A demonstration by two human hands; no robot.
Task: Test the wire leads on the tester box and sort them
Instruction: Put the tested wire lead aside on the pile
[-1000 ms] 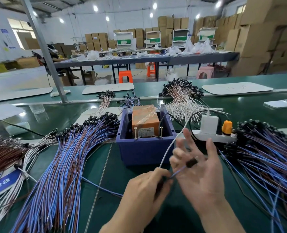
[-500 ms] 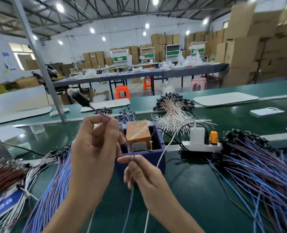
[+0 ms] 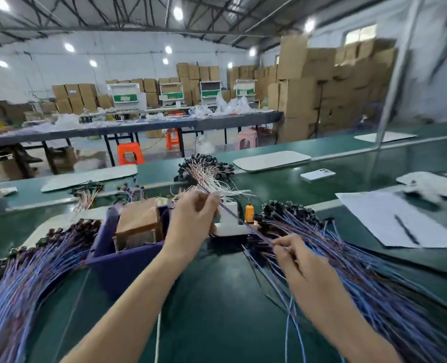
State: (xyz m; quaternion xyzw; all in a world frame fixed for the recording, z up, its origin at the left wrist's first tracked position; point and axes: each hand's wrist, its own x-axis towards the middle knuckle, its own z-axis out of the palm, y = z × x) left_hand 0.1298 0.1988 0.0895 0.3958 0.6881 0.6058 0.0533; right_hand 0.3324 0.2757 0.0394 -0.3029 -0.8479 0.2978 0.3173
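The tester box (image 3: 138, 221), brown and taped, sits inside a purple tray (image 3: 117, 265) at the middle of the green bench. My left hand (image 3: 193, 218) is raised just right of the box, pinching one end of a thin blue-brown wire lead (image 3: 238, 218). The lead runs down and right to my right hand (image 3: 293, 255), whose fingers pinch it at the edge of the right-hand pile of blue leads (image 3: 361, 271). Another big pile of blue leads (image 3: 28, 279) fans out at the left. A bundle of white leads (image 3: 206, 171) lies behind the box.
A white power strip (image 3: 230, 229) with an orange switch (image 3: 249, 213) lies right of the tray. Paper sheets with a pen (image 3: 405, 229) and a white phone (image 3: 318, 175) lie at the right. A steel post (image 3: 392, 82) rises at the far right; small lead bundles (image 3: 86, 195) lie behind the tray.
The view has swung right. My left hand moved from high at the left to just right of the tester box, and my right hand moved right to the blue pile, the lead stretched between them.
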